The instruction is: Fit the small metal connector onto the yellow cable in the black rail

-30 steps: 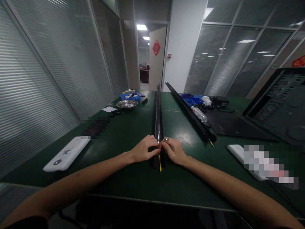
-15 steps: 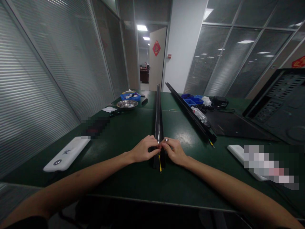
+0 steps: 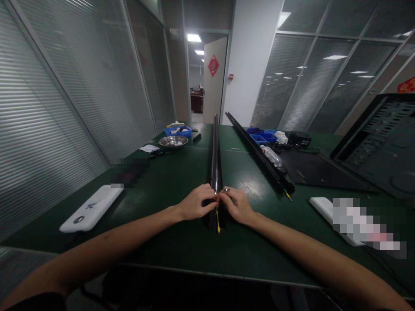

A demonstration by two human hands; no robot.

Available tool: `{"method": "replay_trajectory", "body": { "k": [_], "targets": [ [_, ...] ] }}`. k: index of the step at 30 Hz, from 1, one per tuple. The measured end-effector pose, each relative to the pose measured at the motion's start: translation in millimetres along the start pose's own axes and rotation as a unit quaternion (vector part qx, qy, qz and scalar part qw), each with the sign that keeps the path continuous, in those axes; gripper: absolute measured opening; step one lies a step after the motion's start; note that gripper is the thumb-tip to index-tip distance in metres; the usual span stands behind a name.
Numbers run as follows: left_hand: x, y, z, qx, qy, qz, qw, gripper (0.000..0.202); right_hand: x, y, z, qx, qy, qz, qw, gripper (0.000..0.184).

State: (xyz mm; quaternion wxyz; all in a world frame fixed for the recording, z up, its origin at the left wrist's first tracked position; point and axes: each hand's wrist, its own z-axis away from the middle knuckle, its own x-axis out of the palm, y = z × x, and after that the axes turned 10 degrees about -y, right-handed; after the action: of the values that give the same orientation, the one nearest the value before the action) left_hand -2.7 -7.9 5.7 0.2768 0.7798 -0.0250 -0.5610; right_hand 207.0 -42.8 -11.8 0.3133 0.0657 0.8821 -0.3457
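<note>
A long black rail (image 3: 215,160) lies on the green table (image 3: 175,181), pointing away from me. Over its near end my left hand (image 3: 198,202) and my right hand (image 3: 238,205) meet, thumbs and fingertips pinched together. Whatever sits between the fingertips is too small to make out. From just below them a short yellow-green wire (image 3: 218,222) with a metal terminal runs toward me along the rail's near end. A ring shows on my right hand. A second black rail (image 3: 256,149) lies slanted to the right, with a similar wire (image 3: 288,196) at its near end.
A white device (image 3: 92,209) lies at left, another white device (image 3: 320,205) at right. Farther back stand a metal bowl (image 3: 173,142), a blue basket (image 3: 186,133), blue bins (image 3: 258,139) and a plastic bottle (image 3: 271,156). A large black metal case (image 3: 385,142) rises at far right.
</note>
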Motion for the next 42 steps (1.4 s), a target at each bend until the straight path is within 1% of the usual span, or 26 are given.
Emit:
{"method": "replay_trajectory", "body": {
  "k": [5, 12, 20, 26, 31, 37, 42],
  "targets": [
    [-0.4, 1.5, 0.0, 0.001, 0.005, 0.007, 1.000, 0.014, -1.1, 1.2, 0.1, -0.002, -0.012, -0.023, 1.000, 0.035],
    [1.6, -0.2, 0.0, 0.003, 0.010, 0.001, 1.000, 0.017, 1.3, 0.8, 0.3, 0.000, 0.008, 0.010, 1.000, 0.033],
    [-0.7, 2.0, 0.0, 0.000, 0.004, 0.012, 1.000, 0.015, -1.0, 1.9, 0.2, -0.011, -0.014, -0.020, 1.000, 0.036],
    [0.0, 1.2, 0.4, 0.006, 0.007, 0.009, 1.000, 0.013, 0.8, 2.2, 1.5, -0.007, 0.003, -0.004, 1.000, 0.032],
    [0.2, 0.5, 0.1, 0.005, 0.006, 0.011, 1.000, 0.012, 1.2, 0.1, 1.0, -0.007, 0.000, 0.009, 1.000, 0.031],
    [0.3, 0.6, 0.5, 0.008, 0.008, 0.013, 1.000, 0.014, -0.2, 2.8, 0.7, -0.009, -0.008, -0.021, 1.000, 0.034],
    [1.0, 0.3, 0.3, 0.014, 0.014, 0.011, 1.000, 0.013, 1.2, 2.7, 1.8, -0.014, 0.007, 0.003, 1.000, 0.033]
  ]
}}
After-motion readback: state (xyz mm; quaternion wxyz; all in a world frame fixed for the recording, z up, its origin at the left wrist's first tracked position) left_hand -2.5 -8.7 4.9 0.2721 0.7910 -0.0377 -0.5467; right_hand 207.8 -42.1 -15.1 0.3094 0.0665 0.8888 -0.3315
